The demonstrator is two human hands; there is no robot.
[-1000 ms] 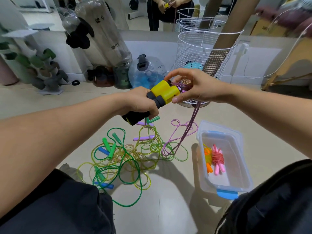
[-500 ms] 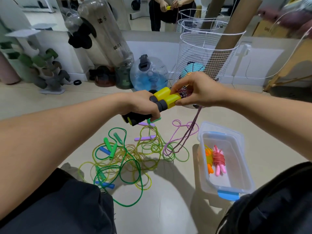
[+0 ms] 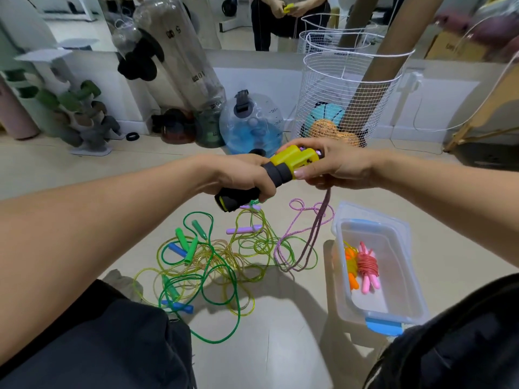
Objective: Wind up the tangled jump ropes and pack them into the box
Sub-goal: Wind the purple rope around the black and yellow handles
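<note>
hands (image 3: 341, 167) lowered with handles (image 3: 283, 167)

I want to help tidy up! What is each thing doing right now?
left hand: grips the black-and-yellow handles
right hand: pinches the handles' yellow end
purple rope: hangs down to the floor
rope pile: tangled
box: open, two wound ropes inside
</note>
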